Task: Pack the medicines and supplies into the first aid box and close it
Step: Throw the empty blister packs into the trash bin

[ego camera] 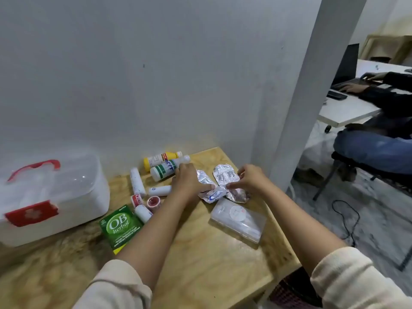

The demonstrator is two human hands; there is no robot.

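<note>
The white first aid box (73,197) with a red handle and red latch stands shut at the left of the wooden table (200,264). Several silver blister packs (225,175) lie at the far right. My left hand (189,181) rests on the left ones, its fingertips on a pack. My right hand (249,178) pinches the edge of a blister pack. A yellow bottle (158,159), a white-and-green bottle (166,169), small white tubes (137,181), a roll of tape (153,201), a green OB herbal box (120,226) and a clear plastic case (239,220) lie around.
A grey wall stands right behind the table and a pillar (312,85) at its right corner. Beyond the pillar another person (379,121) sits typing at a white desk. A black cable (347,219) lies on the floor to the right.
</note>
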